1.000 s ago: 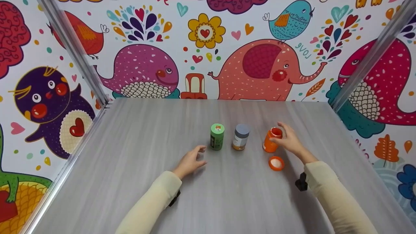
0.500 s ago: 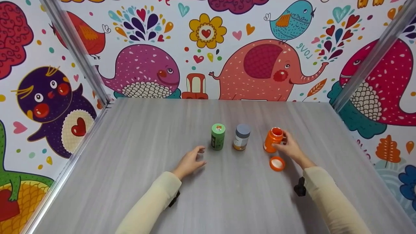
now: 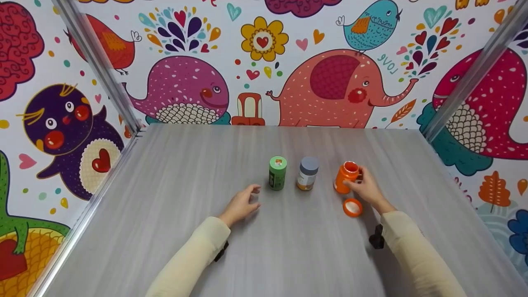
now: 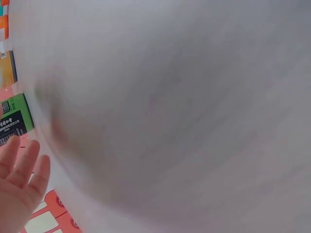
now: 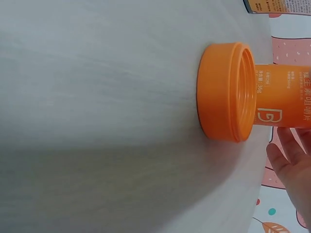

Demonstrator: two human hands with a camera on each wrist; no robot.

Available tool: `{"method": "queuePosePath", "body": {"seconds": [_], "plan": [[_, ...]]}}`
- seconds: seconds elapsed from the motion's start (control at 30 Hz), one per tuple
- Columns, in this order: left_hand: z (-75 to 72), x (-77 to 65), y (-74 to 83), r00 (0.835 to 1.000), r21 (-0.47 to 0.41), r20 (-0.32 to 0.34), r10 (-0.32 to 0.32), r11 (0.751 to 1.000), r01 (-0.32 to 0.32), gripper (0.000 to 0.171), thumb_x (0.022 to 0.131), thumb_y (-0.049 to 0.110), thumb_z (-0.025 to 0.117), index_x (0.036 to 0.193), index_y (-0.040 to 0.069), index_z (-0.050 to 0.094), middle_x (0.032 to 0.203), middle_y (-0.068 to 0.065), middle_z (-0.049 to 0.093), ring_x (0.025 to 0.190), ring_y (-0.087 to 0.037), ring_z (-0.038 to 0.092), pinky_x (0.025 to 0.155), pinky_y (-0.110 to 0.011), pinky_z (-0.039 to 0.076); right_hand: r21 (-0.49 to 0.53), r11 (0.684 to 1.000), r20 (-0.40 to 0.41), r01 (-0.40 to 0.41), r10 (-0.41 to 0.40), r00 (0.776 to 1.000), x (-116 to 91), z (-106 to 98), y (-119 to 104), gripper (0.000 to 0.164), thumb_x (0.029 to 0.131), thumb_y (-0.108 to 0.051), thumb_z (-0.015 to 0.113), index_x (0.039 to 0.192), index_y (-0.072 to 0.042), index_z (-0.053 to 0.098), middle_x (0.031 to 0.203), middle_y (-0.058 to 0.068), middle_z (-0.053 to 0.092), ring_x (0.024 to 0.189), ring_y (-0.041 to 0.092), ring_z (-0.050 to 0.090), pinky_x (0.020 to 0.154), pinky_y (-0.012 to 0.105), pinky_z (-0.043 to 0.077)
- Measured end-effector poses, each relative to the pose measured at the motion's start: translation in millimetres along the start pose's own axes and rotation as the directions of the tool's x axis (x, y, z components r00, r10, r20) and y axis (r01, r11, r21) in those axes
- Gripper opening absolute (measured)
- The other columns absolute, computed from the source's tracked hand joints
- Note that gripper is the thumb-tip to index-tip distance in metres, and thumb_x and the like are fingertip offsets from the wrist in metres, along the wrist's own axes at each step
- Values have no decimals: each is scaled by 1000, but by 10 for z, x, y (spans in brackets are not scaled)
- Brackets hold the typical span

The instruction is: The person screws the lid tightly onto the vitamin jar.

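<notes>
An orange bottle (image 3: 345, 178), without its lid and with its mouth up, stands at the right of the group. My right hand (image 3: 368, 187) holds it from the right side, thumb across its front and fingers at its far right side. In front of it the orange lid (image 3: 352, 207) lies on the table with its hollow side up. My left hand (image 3: 241, 206) holds nothing, its fingers loosely bent. Nearest to it stands a green bottle (image 3: 277, 174) with its cap on. Between the green and orange bottles is a white and orange bottle with a grey cap (image 3: 306, 174).
The grey wood-grain table (image 3: 198, 165) carries these bottles in a row. Walls printed with cartoon animals (image 3: 330, 90) stand at its back and sides. Metal posts (image 3: 97, 68) rise at the back corners.
My right hand has come lower and closed around the orange bottle, its fingers lowered from above the mouth to its side. The bottle has shifted very slightly left. The left hand stays still.
</notes>
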State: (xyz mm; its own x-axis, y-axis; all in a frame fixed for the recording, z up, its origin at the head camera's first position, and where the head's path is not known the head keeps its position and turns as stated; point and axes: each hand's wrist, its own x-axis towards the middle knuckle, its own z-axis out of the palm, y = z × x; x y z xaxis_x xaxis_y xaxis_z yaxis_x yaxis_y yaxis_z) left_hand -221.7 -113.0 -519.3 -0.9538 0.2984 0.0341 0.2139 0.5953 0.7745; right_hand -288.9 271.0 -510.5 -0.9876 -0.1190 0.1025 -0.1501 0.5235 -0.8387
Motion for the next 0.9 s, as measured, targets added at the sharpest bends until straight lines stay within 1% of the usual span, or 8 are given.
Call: {"method": "queuePosePath", "body": {"seconds": [0.13, 0.2, 0.33, 0.43, 0.57, 0.7, 0.83, 0.9], "plan": [[15, -4, -6, 1000, -5, 0, 7, 1000, -7, 46, 86, 8, 61, 129, 1, 45, 122, -16, 55, 108, -33, 53, 90, -45, 43, 17, 1000, 2, 26, -26, 1000, -30, 42, -38, 58, 82, -9, 67, 126, 10, 36, 117, 25, 49, 104, 31, 46, 87, 36, 41], [19, -5, -2, 1000, -12, 1, 8, 1000, -8, 46, 86, 8, 61, 129, 1, 45, 122, -16, 55, 108, -33, 53, 91, -45, 43, 28, 999, 24, 30, -31, 999, -94, 59, -178, 58, 82, -7, 67, 126, 11, 35, 118, 26, 49, 105, 33, 46, 90, 41, 39], [30, -7, 3, 1000, -18, 5, 1, 1000, -1, 46, 86, 7, 61, 129, 1, 45, 122, -16, 55, 108, -33, 53, 91, -45, 43, 34, 998, 75, 48, -51, 996, -179, 139, -279, 59, 81, -9, 68, 127, 10, 35, 119, 25, 50, 106, 33, 46, 93, 46, 38], [43, -7, 10, 1000, -26, 13, -14, 1000, 14, 46, 87, 8, 60, 129, 2, 44, 122, -15, 54, 109, -32, 53, 91, -45, 43, 32, 997, 112, 72, -75, 991, -217, 231, -247, 61, 80, -14, 71, 126, 8, 37, 118, 22, 50, 106, 32, 47, 94, 48, 38], [70, -7, 30, 999, -41, 20, -26, 999, 27, 46, 87, 8, 60, 130, 3, 44, 123, -13, 54, 110, -31, 52, 92, -44, 42, 56, 993, 150, 106, -113, 982, -304, 339, -319, 60, 79, -16, 72, 124, 7, 40, 117, 20, 53, 104, 31, 50, 93, 50, 40], [100, -2, 52, 1000, -47, 20, -7, 999, 8, 46, 86, 6, 60, 129, 2, 44, 122, -14, 55, 109, -31, 53, 91, -45, 43, 77, 989, 172, 129, -140, 975, -355, 424, -380, 58, 77, -13, 73, 123, 6, 42, 114, 19, 54, 101, 28, 52, 92, 50, 42], [126, 2, 59, 1000, -48, 28, 8, 999, -7, 46, 86, 6, 60, 128, 2, 45, 122, -14, 55, 108, -31, 53, 91, -44, 43, 61, 990, 199, 129, -138, 970, -389, 478, -421, 58, 76, -11, 74, 123, 6, 43, 113, 18, 55, 98, 26, 54, 89, 51, 43], [136, 1, 58, 999, -49, 32, 3, 999, -2, 45, 86, 7, 60, 129, 3, 45, 122, -14, 54, 108, -31, 53, 91, -44, 43, 54, 987, 221, 150, -158, 962, -403, 496, -437, 58, 76, -10, 73, 123, 7, 43, 114, 19, 55, 97, 28, 54, 88, 51, 43]]}}
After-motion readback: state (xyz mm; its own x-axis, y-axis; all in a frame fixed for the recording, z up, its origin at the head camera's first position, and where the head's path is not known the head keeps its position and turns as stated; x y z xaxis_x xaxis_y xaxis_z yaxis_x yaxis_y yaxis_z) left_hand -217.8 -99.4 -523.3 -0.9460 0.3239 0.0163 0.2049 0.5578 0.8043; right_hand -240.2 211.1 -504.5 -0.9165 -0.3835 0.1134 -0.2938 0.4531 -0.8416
